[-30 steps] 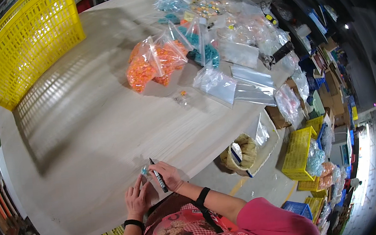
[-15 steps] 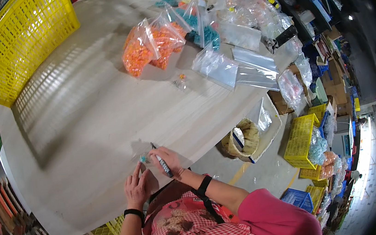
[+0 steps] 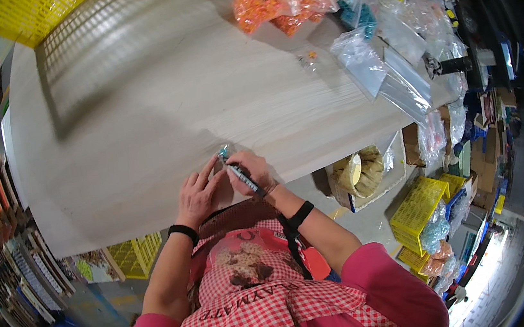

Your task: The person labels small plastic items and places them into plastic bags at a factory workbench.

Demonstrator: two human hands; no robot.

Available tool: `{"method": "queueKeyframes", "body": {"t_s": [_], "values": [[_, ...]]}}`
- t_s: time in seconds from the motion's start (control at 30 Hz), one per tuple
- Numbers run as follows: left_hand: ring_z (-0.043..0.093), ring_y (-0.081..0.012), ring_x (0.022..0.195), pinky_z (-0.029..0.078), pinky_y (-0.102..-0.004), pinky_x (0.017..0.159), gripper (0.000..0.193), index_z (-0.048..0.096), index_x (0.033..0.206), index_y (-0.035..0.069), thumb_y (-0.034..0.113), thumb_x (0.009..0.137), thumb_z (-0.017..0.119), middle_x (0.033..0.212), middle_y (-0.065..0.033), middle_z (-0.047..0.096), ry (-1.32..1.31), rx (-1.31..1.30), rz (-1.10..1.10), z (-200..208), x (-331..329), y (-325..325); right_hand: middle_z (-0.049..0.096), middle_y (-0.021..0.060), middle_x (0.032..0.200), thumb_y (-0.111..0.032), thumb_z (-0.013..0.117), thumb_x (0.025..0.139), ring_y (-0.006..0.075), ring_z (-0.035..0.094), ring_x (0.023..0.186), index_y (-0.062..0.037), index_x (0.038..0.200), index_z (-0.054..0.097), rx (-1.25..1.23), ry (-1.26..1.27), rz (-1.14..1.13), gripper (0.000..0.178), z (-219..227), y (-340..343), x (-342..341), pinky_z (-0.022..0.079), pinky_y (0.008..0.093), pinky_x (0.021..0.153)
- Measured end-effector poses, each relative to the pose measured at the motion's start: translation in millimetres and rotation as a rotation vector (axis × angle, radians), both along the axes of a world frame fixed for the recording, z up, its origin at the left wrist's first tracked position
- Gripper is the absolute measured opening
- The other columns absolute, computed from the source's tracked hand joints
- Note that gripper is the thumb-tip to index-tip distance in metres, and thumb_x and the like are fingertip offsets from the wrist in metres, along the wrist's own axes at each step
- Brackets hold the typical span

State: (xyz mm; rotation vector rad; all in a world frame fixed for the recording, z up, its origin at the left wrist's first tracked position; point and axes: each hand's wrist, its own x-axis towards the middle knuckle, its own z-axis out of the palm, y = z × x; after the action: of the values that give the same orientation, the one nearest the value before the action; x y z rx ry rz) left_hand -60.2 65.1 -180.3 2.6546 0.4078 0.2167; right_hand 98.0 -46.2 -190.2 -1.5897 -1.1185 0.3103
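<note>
And the marker (image 3: 242,177) has shifted since half a second ago: its front end poked out beyond your fingers past the packet, and now it's drawn back to the near edge of the small clear packet (image 3: 225,149). The whole view has swung too, with the orange-filled bags (image 3: 282,3) now higher and further right.

Your right hand (image 3: 253,169) is closed around the marker; your left hand (image 3: 196,197) has its fingers loosely fanned, index fingertip right at the packet. Whether index and thumb pinch it, I can't tell from here.

To do this well, I'd say, keep that left fingertip pinning the film flat, and go lightly: thin plastic over lumpy contents would likely skid under a hard stroke. Keep your skin off any fresh ink too.

The packet itself lies on the pale table (image 3: 140,113), near the edge by your body, just beyond your fingertips. It's tiny, glossy and see-through, with teal bits inside, partly covered by your fingers.
</note>
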Motion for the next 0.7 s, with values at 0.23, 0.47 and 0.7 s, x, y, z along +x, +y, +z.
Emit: {"method": "queueKeyframes", "body": {"t_s": [0.23, 0.47, 0.7], "values": [[0.057, -0.0201, 0.086, 0.05, -0.0322, 0.078, 0.044, 0.06, 0.117, 0.02, 0.013, 0.074, 0.064, 0.145, -0.0009, 0.046, -0.031, -0.002, -0.003, 1.6, -1.7, -0.9, 0.062, 0.0121, 0.077, -0.008, 0.066, 0.077, 0.0311, 0.063, 0.068, -0.0075, 0.089, 0.058, -0.103, 0.066, 0.017, 0.014, 5.2, -5.7, 0.6, 0.051, 0.0375, 0.06], [0.057, -0.0187, 0.087, 0.049, -0.032, 0.078, 0.039, 0.06, 0.119, 0.02, 0.015, 0.081, 0.06, 0.145, 0.0001, 0.046, -0.03, 0.027, 0.009, 0.8, -4.1, -1.7, 0.061, 0.0123, 0.074, -0.009, 0.065, 0.079, 0.0312, 0.062, 0.064, -0.0071, 0.09, 0.057, -0.098, 0.017, 0.041, 0.014, 6.4, -3.5, 0.4, 0.05, 0.0372, 0.056], [0.056, -0.0177, 0.086, 0.049, -0.0307, 0.078, 0.04, 0.06, 0.12, 0.021, 0.015, 0.081, 0.06, 0.145, 0.0009, 0.046, -0.023, 0.042, 0.004, 1.4, -3.2, -1.5, 0.06, 0.0123, 0.074, -0.008, 0.064, 0.077, 0.0308, 0.062, 0.062, -0.007, 0.087, 0.057, -0.068, -0.053, 0.055, 0.012, 6.0, 0.0, -0.5, 0.05, 0.0369, 0.055]]}}
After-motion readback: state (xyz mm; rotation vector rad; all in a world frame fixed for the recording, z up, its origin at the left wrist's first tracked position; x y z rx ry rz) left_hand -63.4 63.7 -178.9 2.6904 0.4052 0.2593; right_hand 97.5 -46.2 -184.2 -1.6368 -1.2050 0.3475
